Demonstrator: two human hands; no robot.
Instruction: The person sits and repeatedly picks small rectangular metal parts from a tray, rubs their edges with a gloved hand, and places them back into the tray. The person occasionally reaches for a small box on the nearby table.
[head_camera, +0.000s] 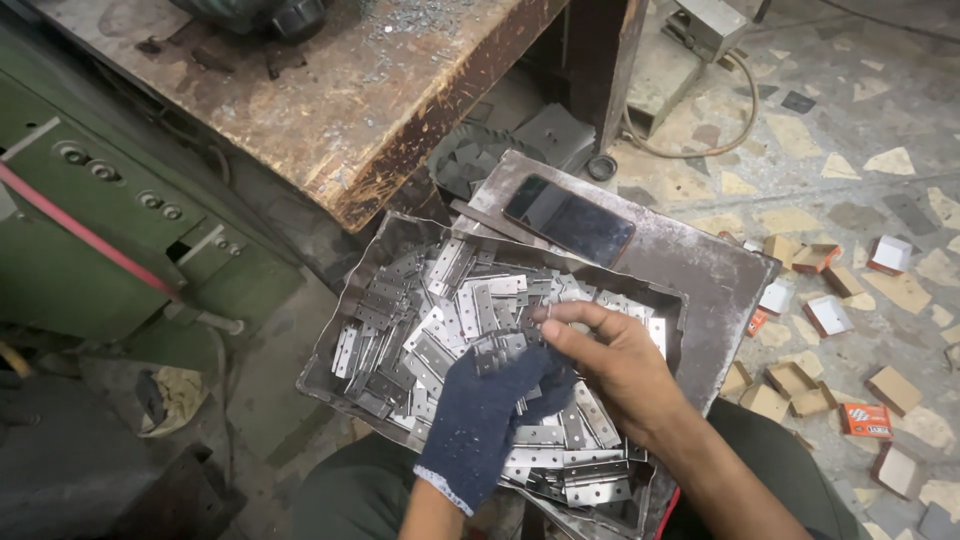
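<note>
Head camera, looking down: a metal tray (330, 352) heaped with small silver hinges (455, 310) sits on the person's lap, and both hands meet over the middle of the heap. The left hand (490, 405), in a dark blue knitted glove, is curled around a small stack of hinges (500, 352), its fingers closed on them just above the pile. The bare right hand (610, 362) comes in from the tray's right side, its fingertips (545, 322) pinched on the same stack where the glove ends; whether it grips or only steadies the pieces cannot be told. Loose hinges lie flat and criss-crossed from the tray's far left corner to its near edge, some overlapping under the wrists.

Just behind the tray, a flat steel plate (700, 270) carries a dark-screened phone (568, 221), lying face up and near the tray's back rim. Beyond the tray's far left corner stands a worn, rust-edged counter (350, 110), scattered with metal filings. To the left of the tray is a green machine body (90, 240) with a red stripe. To the right of the tray, well apart from it, small cardboard boxes (800, 385), some open, some orange and white, are strewn across the speckled stone floor (860, 130).
</note>
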